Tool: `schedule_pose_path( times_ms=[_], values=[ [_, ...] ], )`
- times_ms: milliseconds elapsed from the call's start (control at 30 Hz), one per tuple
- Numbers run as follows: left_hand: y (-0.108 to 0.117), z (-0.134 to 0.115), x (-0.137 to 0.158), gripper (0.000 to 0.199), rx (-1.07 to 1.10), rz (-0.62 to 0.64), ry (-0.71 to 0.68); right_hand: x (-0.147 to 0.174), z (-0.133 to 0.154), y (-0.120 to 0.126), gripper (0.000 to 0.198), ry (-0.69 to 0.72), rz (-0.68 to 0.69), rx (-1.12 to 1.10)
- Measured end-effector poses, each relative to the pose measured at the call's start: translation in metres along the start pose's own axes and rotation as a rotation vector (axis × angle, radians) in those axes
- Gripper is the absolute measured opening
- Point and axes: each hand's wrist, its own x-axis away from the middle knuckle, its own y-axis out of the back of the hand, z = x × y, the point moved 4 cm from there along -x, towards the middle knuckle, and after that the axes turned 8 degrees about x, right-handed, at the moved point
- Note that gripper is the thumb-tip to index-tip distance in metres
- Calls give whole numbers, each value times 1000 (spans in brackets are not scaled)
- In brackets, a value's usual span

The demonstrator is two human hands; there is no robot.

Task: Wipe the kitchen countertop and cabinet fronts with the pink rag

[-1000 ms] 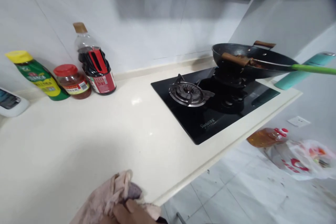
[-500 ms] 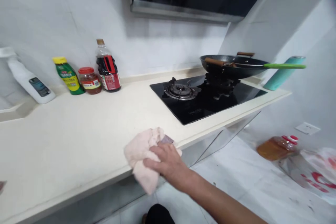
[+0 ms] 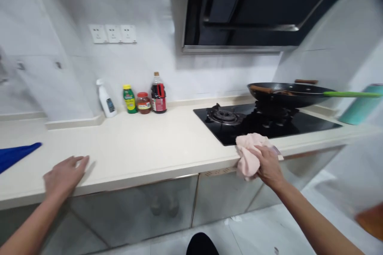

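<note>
In the head view, my right hand [image 3: 268,165] grips a pale pink cloth [image 3: 249,153] at the counter's front edge, just before the gas stove [image 3: 287,125]. Part of the cloth hangs down over the edge, and a small greyish tag shows beside my fingers. At the left, my left hand [image 3: 65,173] is over the front of the cream countertop [image 3: 149,139]. It holds nothing, its fingers slightly bent and the thumb a little apart. Whether it touches the surface I cannot tell.
A wok [image 3: 287,93] with a green-handled utensil sits on the right burner. Along the wall stand a spray bottle [image 3: 106,101], a green bottle [image 3: 129,100], a red-lidded jar [image 3: 143,104] and a dark sauce bottle [image 3: 158,97]. Blue material [image 3: 18,155] lies far left; a range hood [image 3: 245,12] overhangs.
My right hand has moved the cloth right along the counter edge to the front of the stove. My left hand has come into view. The view has turned left.
</note>
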Motion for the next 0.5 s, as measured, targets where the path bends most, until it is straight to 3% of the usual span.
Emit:
schedule_pose_path(
  times_ms=[67,167,333,500],
  values=[
    [6,-7,13,53,49,6,-65,-7,39,-9,36,147,65,62],
    [10,-10,25,53,134,-15,-102,-23,127,-22,41,329,132,103],
    [8,2,27,53,264,-22,-98,-56,316,-22,46,395,202,-40],
    [8,10,30,55,393,0,-121,-85,492,-13,61,517,397,-214]
  ],
)
